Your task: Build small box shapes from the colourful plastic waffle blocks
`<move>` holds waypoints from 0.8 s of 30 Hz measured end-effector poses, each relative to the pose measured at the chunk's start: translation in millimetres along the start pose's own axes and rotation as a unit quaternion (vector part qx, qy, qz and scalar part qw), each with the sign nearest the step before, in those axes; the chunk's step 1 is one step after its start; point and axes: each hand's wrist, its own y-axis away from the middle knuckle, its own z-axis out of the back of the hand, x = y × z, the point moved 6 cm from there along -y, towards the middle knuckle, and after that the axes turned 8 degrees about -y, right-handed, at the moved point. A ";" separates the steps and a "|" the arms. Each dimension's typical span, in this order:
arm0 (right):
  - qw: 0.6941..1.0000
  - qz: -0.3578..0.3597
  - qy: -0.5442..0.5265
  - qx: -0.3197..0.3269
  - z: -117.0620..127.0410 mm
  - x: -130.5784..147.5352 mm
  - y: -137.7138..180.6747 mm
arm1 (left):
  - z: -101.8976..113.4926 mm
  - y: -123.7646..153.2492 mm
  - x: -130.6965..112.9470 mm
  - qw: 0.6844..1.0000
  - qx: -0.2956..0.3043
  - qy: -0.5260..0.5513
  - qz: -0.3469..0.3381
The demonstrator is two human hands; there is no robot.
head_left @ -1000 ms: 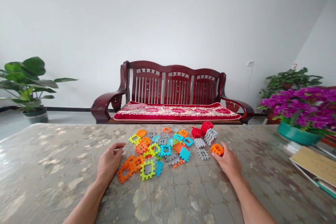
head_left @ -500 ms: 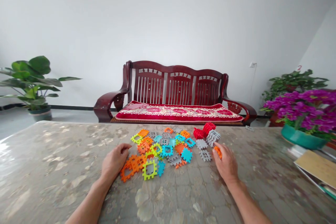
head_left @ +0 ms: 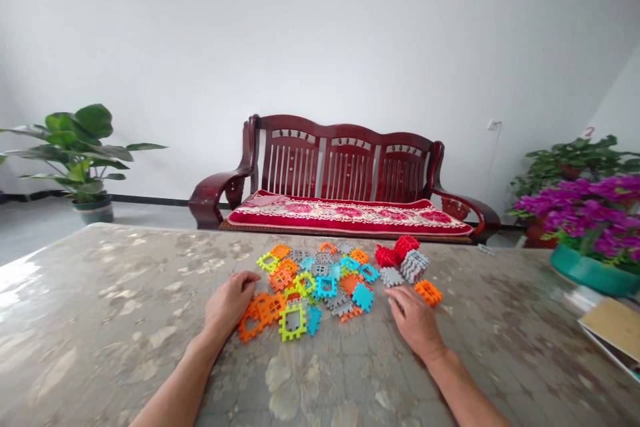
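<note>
Orange, lime, blue, grey and red notched pieces (head_left: 318,288) lie in a loose, flat heap at the middle of the counter (head_left: 340,373), between my two hands. My left forearm runs forward and inward from the near edge; the left hand (head_left: 231,300) is set beside the heap's left side, knuckles up, fingers loosely bent toward the pieces. Whether it touches or grips one, I cannot tell. My right forearm enters from the near right and angles inward; the right hand (head_left: 414,320) is palm down, fingertips directed forward and left, thumb slightly apart from the index finger. Its underside is hidden, so I cannot tell whether it holds anything. Just beyond its knuckles sits an orange stack (head_left: 429,292), its long axis running from far left to near right. A grey stack (head_left: 415,265) leans behind it, next to red stacks (head_left: 407,245). At the heap's near left, joined orange frames (head_left: 270,309) form a strip whose long axis points diagonally, from near left to far right.
</note>
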 end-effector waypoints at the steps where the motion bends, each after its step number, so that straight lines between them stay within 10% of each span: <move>1: 1.000 0.002 0.000 0.009 -1.9 -0.3 0.5 | -0.4 0.0 0.0 1.000 0.003 0.000 -0.001; 24: 0.998 0.004 -0.017 0.057 -6.8 -0.9 1.1 | 9.4 9.2 -10.2 0.953 0.195 0.146 -0.179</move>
